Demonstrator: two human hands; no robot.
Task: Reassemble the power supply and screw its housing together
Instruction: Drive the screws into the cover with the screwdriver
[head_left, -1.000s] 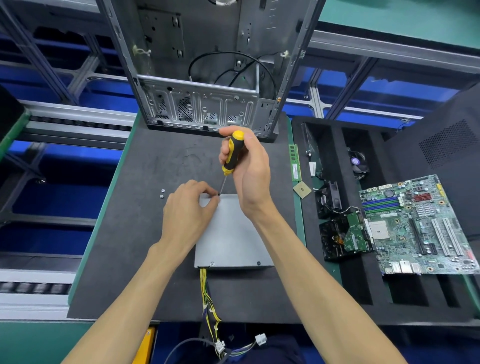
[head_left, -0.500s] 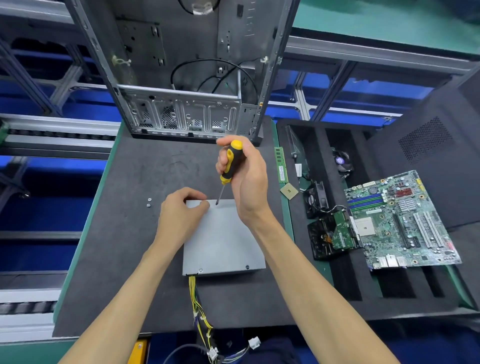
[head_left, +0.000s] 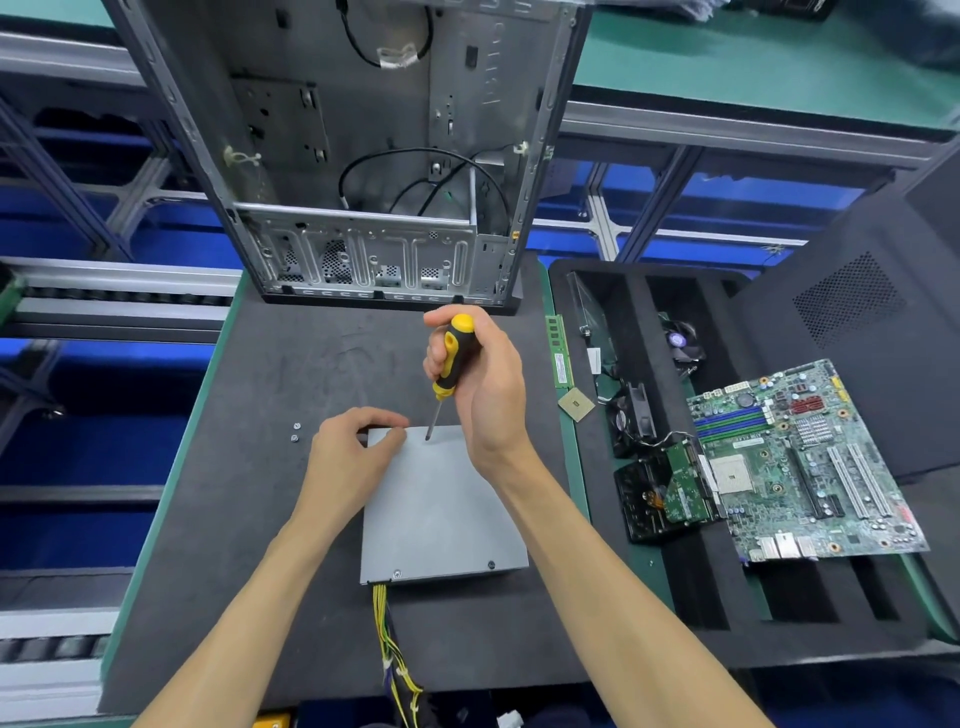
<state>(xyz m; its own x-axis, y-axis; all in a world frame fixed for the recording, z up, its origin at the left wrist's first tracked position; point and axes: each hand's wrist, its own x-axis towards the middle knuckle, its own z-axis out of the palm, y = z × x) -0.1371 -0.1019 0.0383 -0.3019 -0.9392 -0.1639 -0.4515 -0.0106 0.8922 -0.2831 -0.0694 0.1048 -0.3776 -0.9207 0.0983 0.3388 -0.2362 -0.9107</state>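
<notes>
A grey metal power supply (head_left: 436, 509) lies flat on the black foam mat (head_left: 260, 415), its yellow cable bundle (head_left: 392, 644) trailing off the near edge. My right hand (head_left: 488, 395) grips a yellow and black screwdriver (head_left: 451, 358), held nearly upright with the tip resting on the housing's far edge. My left hand (head_left: 353, 447) rests curled on the housing's far left corner, fingertips pinched together near the edge; whether they hold a screw is hidden. Two small loose screws (head_left: 296, 432) lie on the mat left of that hand.
An open computer case (head_left: 363, 156) stands at the far end of the mat. To the right, a black foam tray (head_left: 675, 582) holds a motherboard (head_left: 795, 457), fans, a hard drive, a RAM stick (head_left: 558, 353) and a CPU chip (head_left: 575, 404). Conveyor rails run on the left.
The screwdriver tip has shifted right along the housing's far edge, away from my left fingertips. My left hand stays at the far left corner. The camera view has tilted.
</notes>
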